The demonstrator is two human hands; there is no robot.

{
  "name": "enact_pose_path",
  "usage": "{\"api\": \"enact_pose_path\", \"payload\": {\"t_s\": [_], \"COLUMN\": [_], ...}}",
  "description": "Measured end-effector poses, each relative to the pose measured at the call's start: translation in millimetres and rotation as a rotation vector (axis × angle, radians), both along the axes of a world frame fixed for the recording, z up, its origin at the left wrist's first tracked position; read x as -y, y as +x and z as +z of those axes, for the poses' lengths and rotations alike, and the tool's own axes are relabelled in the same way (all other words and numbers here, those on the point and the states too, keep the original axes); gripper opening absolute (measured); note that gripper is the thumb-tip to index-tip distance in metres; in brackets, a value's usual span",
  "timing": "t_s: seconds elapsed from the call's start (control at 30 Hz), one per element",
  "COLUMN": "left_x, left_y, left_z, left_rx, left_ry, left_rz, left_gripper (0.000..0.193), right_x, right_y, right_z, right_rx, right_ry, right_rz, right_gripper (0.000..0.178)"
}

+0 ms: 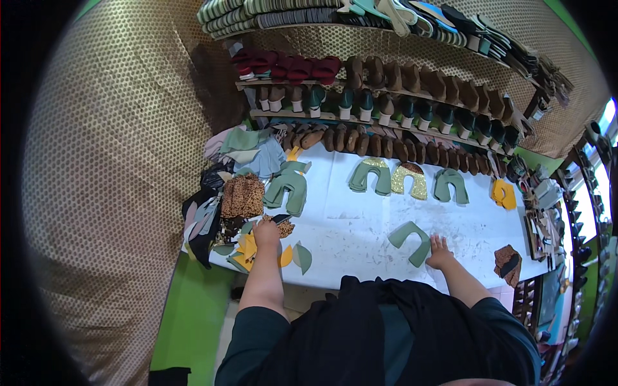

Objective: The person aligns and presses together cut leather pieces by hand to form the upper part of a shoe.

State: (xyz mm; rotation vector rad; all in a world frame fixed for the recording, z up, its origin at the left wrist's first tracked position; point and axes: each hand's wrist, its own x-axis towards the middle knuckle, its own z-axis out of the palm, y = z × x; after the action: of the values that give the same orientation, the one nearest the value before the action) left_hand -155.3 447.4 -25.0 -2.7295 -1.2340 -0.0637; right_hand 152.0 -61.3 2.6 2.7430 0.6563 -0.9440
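Toward the table's front right, my right hand (440,252) rests with fingers spread, close beside a green horseshoe-shaped cut piece (412,239) that lies flat. My left hand (265,232) is over a loose heap at the left, its fingers curled down and mostly hidden; what they grip cannot be made out. Around it lie yellow cut pieces (246,247), leopard-print scraps (286,229), a small dark piece (280,218) and a green half-round piece (302,258). Farther back is a leopard-print stack (243,196), with a stack of green horseshoe pieces (287,193) to its right.
Across the back of the white table (341,238) lie green stacks (370,177) and a gold glitter stack (410,181). Yellow pieces (503,193) and a brown patterned piece (508,264) are at the right. Shelves of shoe heels and soles (386,106) rise behind.
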Motion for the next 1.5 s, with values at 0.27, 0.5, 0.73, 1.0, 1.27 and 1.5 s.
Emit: {"api": "enact_pose_path", "payload": {"t_s": [0.27,0.5,0.73,1.0,1.27,1.5], "left_x": [-2,47,30,109,247,352], "left_y": [-14,-1,-36,12,99,150], "left_z": [13,23,-10,66,95,117], "left_rx": [0.167,1.025,1.520,1.431,1.016,0.750], "left_ry": [-0.019,-0.343,-0.595,-0.867,-1.055,-1.168], "left_rz": [0.100,0.228,0.519,0.256,-0.108,-0.262], "left_gripper": [0.014,0.024,0.025,0.027,0.032,0.034], "right_x": [-1,5,1,38,-12,-29], "right_y": [1,2,5,78,47,23], "right_z": [-3,2,4,-87,41,84], "right_rx": [0.000,-0.015,-0.030,-0.059,-0.018,-0.794], "right_ry": [0.001,0.013,0.039,0.284,0.693,1.261], "right_rz": [0.024,0.022,0.053,0.244,0.315,-0.155], "right_gripper": [0.099,0.100,0.103,0.098,0.071,0.040]}}
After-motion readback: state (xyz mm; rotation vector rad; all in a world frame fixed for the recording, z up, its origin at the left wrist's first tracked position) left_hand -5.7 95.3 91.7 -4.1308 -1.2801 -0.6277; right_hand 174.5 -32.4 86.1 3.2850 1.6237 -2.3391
